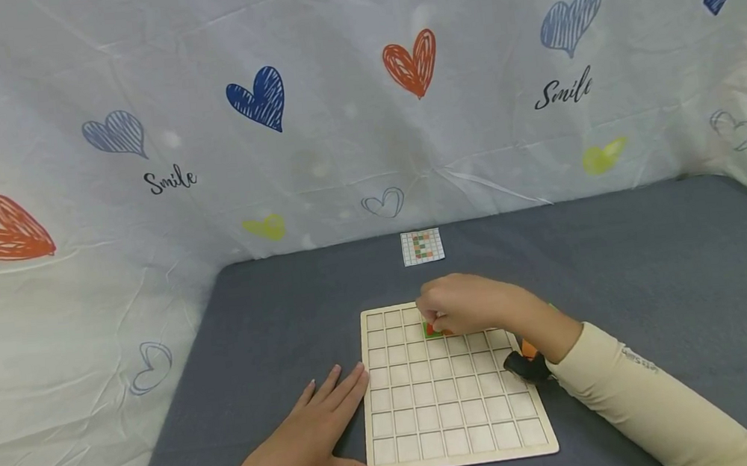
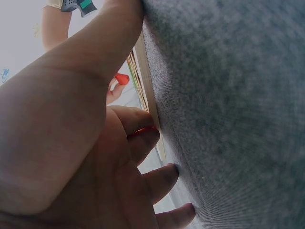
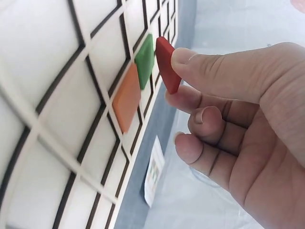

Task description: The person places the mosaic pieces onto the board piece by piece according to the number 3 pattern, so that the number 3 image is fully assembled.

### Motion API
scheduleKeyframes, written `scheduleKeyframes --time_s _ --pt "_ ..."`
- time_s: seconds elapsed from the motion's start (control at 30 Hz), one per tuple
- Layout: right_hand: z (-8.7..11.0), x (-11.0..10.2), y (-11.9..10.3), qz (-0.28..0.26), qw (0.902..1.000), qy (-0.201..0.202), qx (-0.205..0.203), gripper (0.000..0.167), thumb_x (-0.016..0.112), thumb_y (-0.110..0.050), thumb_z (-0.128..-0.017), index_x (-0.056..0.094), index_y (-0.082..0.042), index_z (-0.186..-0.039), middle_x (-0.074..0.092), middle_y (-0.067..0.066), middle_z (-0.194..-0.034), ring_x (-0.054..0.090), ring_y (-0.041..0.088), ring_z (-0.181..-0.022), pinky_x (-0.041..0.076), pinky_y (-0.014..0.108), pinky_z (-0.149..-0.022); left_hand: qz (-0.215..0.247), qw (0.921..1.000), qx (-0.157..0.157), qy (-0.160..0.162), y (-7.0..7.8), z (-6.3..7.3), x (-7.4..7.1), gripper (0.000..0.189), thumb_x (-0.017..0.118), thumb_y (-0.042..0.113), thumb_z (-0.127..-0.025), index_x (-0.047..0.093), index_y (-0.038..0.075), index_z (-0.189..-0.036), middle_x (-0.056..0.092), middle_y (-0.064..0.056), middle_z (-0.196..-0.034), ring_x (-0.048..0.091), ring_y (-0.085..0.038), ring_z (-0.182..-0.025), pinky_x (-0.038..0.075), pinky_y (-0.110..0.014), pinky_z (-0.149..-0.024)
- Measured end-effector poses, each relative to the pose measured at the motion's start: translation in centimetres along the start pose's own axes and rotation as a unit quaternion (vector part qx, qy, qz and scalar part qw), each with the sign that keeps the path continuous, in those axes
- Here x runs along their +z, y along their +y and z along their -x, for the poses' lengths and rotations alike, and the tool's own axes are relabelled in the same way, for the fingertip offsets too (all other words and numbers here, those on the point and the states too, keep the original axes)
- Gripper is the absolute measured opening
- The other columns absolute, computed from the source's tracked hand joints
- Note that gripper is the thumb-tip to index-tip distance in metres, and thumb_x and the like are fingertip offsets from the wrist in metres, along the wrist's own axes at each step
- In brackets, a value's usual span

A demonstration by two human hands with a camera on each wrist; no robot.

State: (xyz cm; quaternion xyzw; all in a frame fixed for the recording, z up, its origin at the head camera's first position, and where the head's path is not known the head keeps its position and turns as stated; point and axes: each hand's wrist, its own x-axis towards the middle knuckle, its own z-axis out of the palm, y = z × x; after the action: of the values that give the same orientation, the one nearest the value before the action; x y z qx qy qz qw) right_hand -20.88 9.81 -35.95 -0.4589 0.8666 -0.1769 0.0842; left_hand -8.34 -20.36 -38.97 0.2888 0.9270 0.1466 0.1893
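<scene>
A pale wooden board (image 1: 455, 413) marked into square cells lies on the grey cloth. My right hand (image 1: 464, 303) is over its far edge, pinching a red square tile (image 3: 167, 66) between thumb and forefinger. In the right wrist view the red tile is tilted, close above the board beside a green tile (image 3: 145, 64). An orange tile (image 3: 127, 99) sits in the cell adjoining the green one. Fingers spread, my left hand (image 1: 312, 434) rests on the cloth with its fingertips at the board's left edge.
Beyond the board lies a small printed card (image 1: 423, 247) showing a grid with coloured squares. Something orange (image 1: 529, 349) shows at the board's right edge, mostly hidden by my right forearm and a black wrist-worn piece (image 1: 525, 367). A white heart-printed curtain (image 1: 332, 154) hangs behind.
</scene>
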Motion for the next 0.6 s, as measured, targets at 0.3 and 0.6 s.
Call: scheduleKeyframes --time_s 0.3,0.6 --pt "-1.6 0.6 -0.5 0.013 0.9999 -0.003 -0.009 0.037 0.075 0.002 -0.085 0.049 -0.016 -0.065 0.045 -0.007 -0.071 0.035 0.008 -0.061 0.032 0.024 -0.056 -0.005 1.0000 -0.001 0.000 0.0 -0.2 0.1 0.121 0.059 0.082 -0.072 0.014 0.017 -0.163 0.009 0.002 -0.168 0.007 -0.034 -0.152 0.016 -0.068 -0.112" --pt "-2.3 1.1 -0.8 0.008 0.9999 -0.015 0.002 0.030 0.074 0.000 -0.088 0.056 -0.015 -0.069 0.049 -0.008 -0.074 0.043 0.009 -0.063 0.038 0.025 -0.058 -0.004 1.0000 -0.003 0.000 0.1 -0.1 0.0 0.121 0.060 0.082 -0.072 0.014 0.017 -0.163 0.009 0.002 -0.168 0.007 -0.034 -0.152 0.016 -0.068 -0.112"
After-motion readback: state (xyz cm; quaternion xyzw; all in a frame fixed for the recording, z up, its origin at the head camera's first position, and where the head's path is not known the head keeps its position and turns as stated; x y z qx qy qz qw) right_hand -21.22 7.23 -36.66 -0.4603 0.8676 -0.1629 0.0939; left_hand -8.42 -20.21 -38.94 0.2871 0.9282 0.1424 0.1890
